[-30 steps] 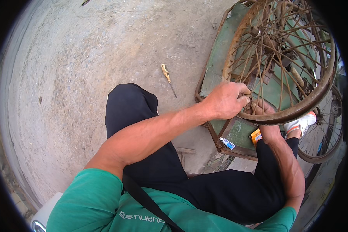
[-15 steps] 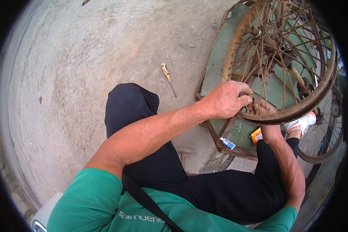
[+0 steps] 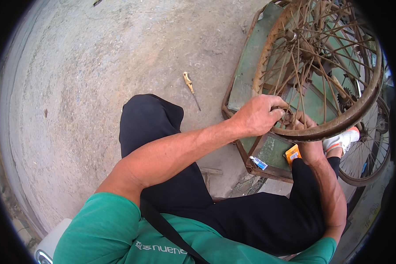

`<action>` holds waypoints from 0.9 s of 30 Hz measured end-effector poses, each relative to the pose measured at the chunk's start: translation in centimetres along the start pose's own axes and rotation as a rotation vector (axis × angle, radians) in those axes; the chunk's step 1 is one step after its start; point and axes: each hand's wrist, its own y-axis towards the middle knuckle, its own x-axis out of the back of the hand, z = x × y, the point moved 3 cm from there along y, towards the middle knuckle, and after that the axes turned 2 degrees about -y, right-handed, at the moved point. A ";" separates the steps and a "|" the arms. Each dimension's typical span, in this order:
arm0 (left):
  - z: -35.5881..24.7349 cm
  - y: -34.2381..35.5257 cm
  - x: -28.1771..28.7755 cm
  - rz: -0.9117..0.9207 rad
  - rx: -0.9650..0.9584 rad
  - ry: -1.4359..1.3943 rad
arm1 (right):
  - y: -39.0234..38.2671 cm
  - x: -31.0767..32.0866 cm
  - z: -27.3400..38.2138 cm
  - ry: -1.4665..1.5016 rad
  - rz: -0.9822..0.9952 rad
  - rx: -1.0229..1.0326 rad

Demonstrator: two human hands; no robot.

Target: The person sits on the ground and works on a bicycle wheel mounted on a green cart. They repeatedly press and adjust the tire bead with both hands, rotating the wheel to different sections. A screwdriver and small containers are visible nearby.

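Observation:
A rusty spoked wheel (image 3: 334, 131) with no tyre on its rim stands at the right. My left hand (image 3: 260, 115) is at the near part of the rim, thumb and forefinger pinched together beside the spokes. Just to its right, my right hand (image 3: 311, 132) reaches in from below, partly behind rim and spokes, with fingers curled close to the left fingertips. Something small and rusty-brown shows between the two hands, but I cannot tell what it is. Spokes and fingers hide what each hand grips.
A green metal cart body (image 3: 246, 83) with a rusty frame lies under the wheel. On it are a small blue-and-white tube (image 3: 258, 163) and an orange packet (image 3: 292, 154). A screwdriver (image 3: 192, 90) lies on the concrete. Another wheel (image 3: 365, 179) stands at the far right, beside my white shoe.
Both hands stay at the same part of the rim. The left hand has sunk very slightly, and the right hand's fingers have shifted a little.

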 end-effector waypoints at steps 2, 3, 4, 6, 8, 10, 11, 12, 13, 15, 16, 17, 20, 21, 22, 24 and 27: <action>0.0 0.0 0.2 -0.025 0.002 -0.003 | -0.1 -0.9 0.6 0.087 -0.009 -0.027; -0.1 0.1 0.1 -0.032 0.002 -0.004 | -0.2 -0.8 0.6 0.090 -0.014 -0.035; -0.1 0.1 0.1 -0.038 0.006 -0.009 | -0.3 -0.8 0.5 0.094 -0.014 -0.041; -0.4 0.0 -0.1 -0.042 0.008 -0.027 | -0.5 -0.4 0.6 0.076 -0.007 -0.042; -0.7 0.4 -0.4 -0.021 -0.008 -0.035 | -1.1 0.5 1.0 0.030 0.004 -0.033; -0.7 0.5 -0.3 -0.031 -0.024 0.011 | -0.8 0.8 1.0 -0.074 0.011 0.035; -0.7 0.5 -0.3 -0.036 -0.043 0.048 | -0.8 0.9 1.1 -0.127 0.012 0.068; -0.6 0.5 -0.4 -0.043 -0.060 0.086 | -0.8 0.7 1.3 -0.135 0.020 0.077; -0.5 0.6 -0.5 -0.049 -0.064 0.108 | -0.9 0.4 1.7 -0.144 0.026 0.085; -0.2 0.8 -0.9 -0.055 -0.076 0.145 | -1.0 0.2 1.9 -0.150 0.018 0.074; 0.0 0.8 -1.1 -0.060 -0.084 0.096 | -1.1 0.2 1.9 -0.147 0.004 0.055; 0.2 0.9 -1.3 -0.063 -0.092 0.046 | -1.3 0.4 1.8 -0.144 -0.013 0.035; 1.1 0.6 -0.7 -0.051 -0.008 -0.151 | -0.1 -0.1 1.5 -0.113 0.025 0.028; 0.8 0.7 -0.6 -0.025 0.027 -0.242 | -0.1 0.0 1.4 -0.082 0.007 0.055; 0.6 0.7 -0.6 0.002 0.046 -0.250 | -0.1 0.1 1.2 -0.051 -0.010 0.083; -0.1 0.7 -0.5 0.053 0.083 -0.261 | -0.2 0.1 1.2 -0.018 -0.046 0.094; -0.1 1.0 -0.5 0.106 0.084 -0.225 | -0.4 -0.4 1.7 -0.009 -0.076 0.049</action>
